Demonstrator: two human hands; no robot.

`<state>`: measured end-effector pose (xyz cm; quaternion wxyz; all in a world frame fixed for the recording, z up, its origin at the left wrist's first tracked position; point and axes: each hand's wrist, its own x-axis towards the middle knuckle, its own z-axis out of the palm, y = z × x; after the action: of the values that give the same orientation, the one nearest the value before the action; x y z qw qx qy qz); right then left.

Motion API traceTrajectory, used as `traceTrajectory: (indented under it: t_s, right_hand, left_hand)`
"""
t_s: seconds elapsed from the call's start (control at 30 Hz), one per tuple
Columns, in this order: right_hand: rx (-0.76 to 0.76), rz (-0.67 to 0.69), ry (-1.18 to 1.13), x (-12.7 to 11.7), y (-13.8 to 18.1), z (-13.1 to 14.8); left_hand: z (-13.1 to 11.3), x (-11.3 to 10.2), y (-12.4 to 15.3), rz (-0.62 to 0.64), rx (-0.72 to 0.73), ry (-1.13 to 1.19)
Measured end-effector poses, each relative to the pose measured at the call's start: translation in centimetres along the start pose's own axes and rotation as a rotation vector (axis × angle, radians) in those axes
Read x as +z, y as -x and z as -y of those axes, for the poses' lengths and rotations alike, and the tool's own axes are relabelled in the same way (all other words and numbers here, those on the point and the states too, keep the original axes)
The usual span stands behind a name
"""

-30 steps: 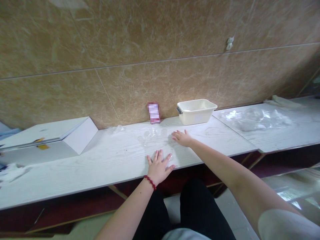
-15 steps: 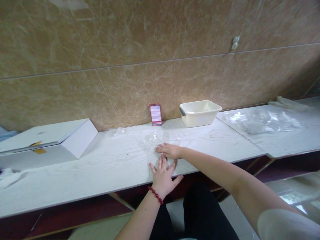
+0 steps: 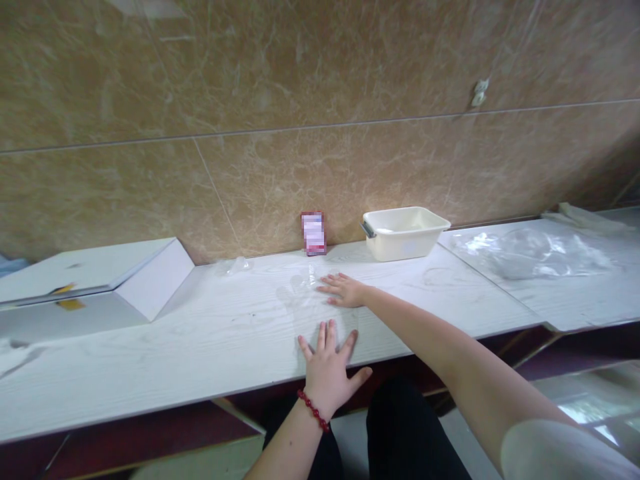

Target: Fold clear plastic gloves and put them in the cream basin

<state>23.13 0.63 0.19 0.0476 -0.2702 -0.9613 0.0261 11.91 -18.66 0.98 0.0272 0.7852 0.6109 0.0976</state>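
My left hand [image 3: 330, 363] lies flat at the near edge of the white wood-grain table [image 3: 200, 333], fingers spread, a red bead bracelet on its wrist. My right hand [image 3: 344, 290] rests palm down farther back on the table, fingers stretched out. Both hands press on a thin clear plastic sheet or bag [image 3: 305, 288] that lies flat on the table and is hard to make out. Neither hand grips anything.
A cream plastic tub [image 3: 405, 232] stands against the brown marble wall, with a small red-and-white pack [image 3: 313, 233] left of it. An open white box [image 3: 100, 277] lies at the left. Crumpled clear plastic [image 3: 530, 243] covers the right table section. A small clear plastic piece [image 3: 234, 265] lies near the wall.
My right hand slid left from near the tub toward the middle, then back a little from my left hand. My left hand drew nearer the table's front edge.
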Motion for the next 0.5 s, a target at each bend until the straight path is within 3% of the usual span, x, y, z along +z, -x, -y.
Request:
traceTrajectory:
  t_s: [0.33,0.5]
  right_hand:
    - [0.111,0.039,-0.027,-0.2,-1.5,-2.6]
    - [0.264,-0.002,0.003,-0.2,-2.1,-3.5]
  left_hand:
    - [0.0,-0.1,0.1,0.016,-0.006,0.001]
    - [-0.1,-0.5,0.2,0.006,0.004,0.037]
